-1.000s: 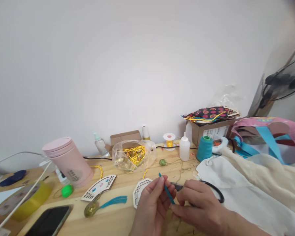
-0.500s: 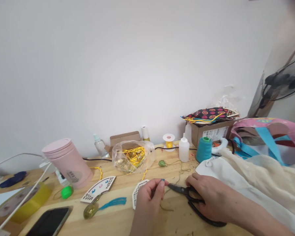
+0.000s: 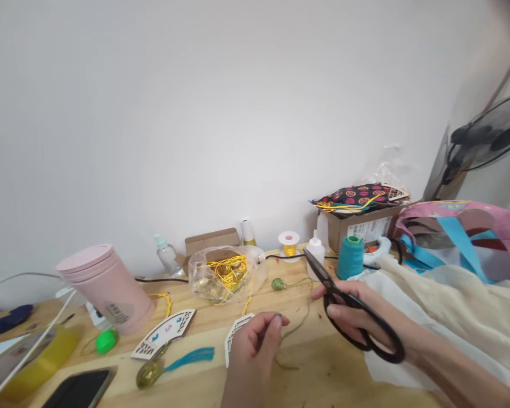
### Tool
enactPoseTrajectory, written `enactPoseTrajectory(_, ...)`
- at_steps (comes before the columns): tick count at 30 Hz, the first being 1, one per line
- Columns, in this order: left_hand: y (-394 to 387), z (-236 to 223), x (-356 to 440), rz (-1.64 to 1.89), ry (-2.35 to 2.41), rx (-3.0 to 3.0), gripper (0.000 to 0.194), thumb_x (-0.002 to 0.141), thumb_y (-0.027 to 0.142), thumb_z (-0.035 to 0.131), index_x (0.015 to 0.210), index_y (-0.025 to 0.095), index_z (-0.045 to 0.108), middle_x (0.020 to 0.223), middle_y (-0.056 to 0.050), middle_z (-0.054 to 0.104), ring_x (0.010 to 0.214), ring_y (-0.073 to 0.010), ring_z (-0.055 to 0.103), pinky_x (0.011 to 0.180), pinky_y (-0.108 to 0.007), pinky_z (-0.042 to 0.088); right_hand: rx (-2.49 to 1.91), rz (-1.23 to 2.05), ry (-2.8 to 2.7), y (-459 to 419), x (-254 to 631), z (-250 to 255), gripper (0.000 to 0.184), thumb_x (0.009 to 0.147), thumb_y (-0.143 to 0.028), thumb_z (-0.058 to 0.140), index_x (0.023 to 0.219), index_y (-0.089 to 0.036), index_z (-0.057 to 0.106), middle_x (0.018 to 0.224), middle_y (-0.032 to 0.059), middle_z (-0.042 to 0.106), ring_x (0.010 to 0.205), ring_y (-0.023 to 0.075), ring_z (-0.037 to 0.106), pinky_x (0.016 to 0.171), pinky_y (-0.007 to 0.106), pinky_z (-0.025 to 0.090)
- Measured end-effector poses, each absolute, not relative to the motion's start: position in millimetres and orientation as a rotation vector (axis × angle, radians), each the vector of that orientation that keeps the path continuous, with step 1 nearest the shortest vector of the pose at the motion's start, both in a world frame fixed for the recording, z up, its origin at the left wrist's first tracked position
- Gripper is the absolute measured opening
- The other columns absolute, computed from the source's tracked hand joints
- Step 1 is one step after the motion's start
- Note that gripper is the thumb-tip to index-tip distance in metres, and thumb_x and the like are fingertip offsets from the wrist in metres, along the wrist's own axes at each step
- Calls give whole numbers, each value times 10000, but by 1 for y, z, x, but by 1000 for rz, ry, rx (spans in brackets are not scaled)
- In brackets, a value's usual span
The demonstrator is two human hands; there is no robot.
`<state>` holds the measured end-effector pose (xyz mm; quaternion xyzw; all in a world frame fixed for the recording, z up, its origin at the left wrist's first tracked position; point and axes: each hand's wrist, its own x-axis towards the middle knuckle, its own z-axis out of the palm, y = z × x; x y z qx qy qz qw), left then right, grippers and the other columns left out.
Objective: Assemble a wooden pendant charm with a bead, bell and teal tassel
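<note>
Along a pale plaster wall (image 3: pixel 238 113), a honey-toned pine counter (image 3: pixel 323 374) carries everything, with a black wire-guarded fan (image 3: pixel 488 130) at two o'clock and rumpled cream cloth (image 3: pixel 450 323) at three. A pink cylindrical tumbler (image 3: pixel 106 289) stands at ten o'clock, a clear plastic bag of yellow cord (image 3: pixel 227 275) at twelve. The right hand (image 3: pixel 352 309) grasps long black-handled scissors (image 3: pixel 318 271) in the air, tips raised toward eleven o'clock. The left hand (image 3: pixel 253 351) pinches a tiny blue end (image 3: pixel 277 315) at its fingertips, a thin olive cord (image 3: pixel 295 323) just beside it. A white lattice-cut plaque (image 3: pixel 236 340) sits against that hand. Keeping the pinched end steady and the blades controlled would serve fine work best.
</note>
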<state>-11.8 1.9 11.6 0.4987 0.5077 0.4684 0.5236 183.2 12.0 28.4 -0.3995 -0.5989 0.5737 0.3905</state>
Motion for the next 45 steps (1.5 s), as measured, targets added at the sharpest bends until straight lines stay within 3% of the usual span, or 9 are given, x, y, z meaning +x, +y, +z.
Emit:
enactPoseTrajectory(6, -2, 17, -13, 1132, 1236, 1240, 302, 660, 434, 581, 716, 140, 622, 416, 87, 289, 381, -60, 223, 372, -193, 142, -856, 1418, -1639, 7, 159, 12, 415, 626, -482, 609, 884, -179, 493, 590, -61, 372, 509, 85, 361, 512, 217, 353)
enactPoseTrajectory(11, -5, 22, -11, 1221, 1260, 1238, 252, 647, 386, 610, 710, 144, 644, 441, 59, 381, 425, -81, 302, 396, -185, 211, -1008, 869, -1986, 0, 163, 22, 429, 612, -437, 639, 942, -191, 515, 820, 29, 513, 734, 174, 468, 655, 277, 403)
enactPoseTrajectory(16, -5, 23, -11, 1263, 1237, 1279, 222, 658, 351, 609, 739, 151, 663, 469, 30, 474, 485, -113, 400, 456, -185, 302, -1223, 466, -2170, 0, 163, 24, 411, 595, -368, 673, 937, -179, 546, 805, 46, 550, 703, 187, 492, 601, 274, 398)
enactPoseTrajectory(21, -5, 22, -10, 1231, 1203, 1345, 194, 661, 327, 603, 712, 151, 668, 633, -26, 606, 621, -167, 502, 578, -213, 372, -1286, 429, -2203, -1, 158, 22, 408, 590, -399, 672, 933, -201, 573, 787, 39, 560, 682, 182, 502, 581, 262, 391)
enactPoseTrajectory(26, -7, 18, -8, 1219, 1236, 1363, 190, 680, 321, 580, 716, 151, 658, 581, -4, 566, 550, -130, 458, 528, -199, 351, -1323, 430, -2220, -4, 158, 23, 340, 602, -381, 669, 876, -199, 584, 732, 20, 559, 627, 160, 491, 536, 237, 364)
enactPoseTrajectory(32, -7, 17, -6, 1187, 1192, 1299, 232, 687, 348, 571, 722, 134, 652, 498, 42, 408, 471, -81, 313, 426, -175, 243, -1321, 401, -2284, 0, 158, 23, 270, 630, -403, 643, 773, -184, 578, 624, -10, 516, 532, 126, 440, 481, 217, 320)
enactPoseTrajectory(38, -6, 14, -8, 1129, 1153, 1252, 269, 695, 388, 555, 701, 129, 629, 463, 74, 290, 417, -57, 200, 384, -183, 146, -1315, 350, -2304, -2, 159, 25, 272, 637, -395, 643, 781, -176, 573, 611, -10, 517, 521, 121, 440, 472, 212, 318)
enactPoseTrajectory(45, -7, 13, -9, 1087, 1127, 1268, 286, 715, 395, 529, 723, 123, 615, 457, 85, 256, 399, -50, 172, 374, -191, 118, -1302, 248, -2352, -1, 163, 22, 281, 668, -389, 613, 847, -175, 580, 644, 16, 563, 539, 139, 481, 487, 222, 325)
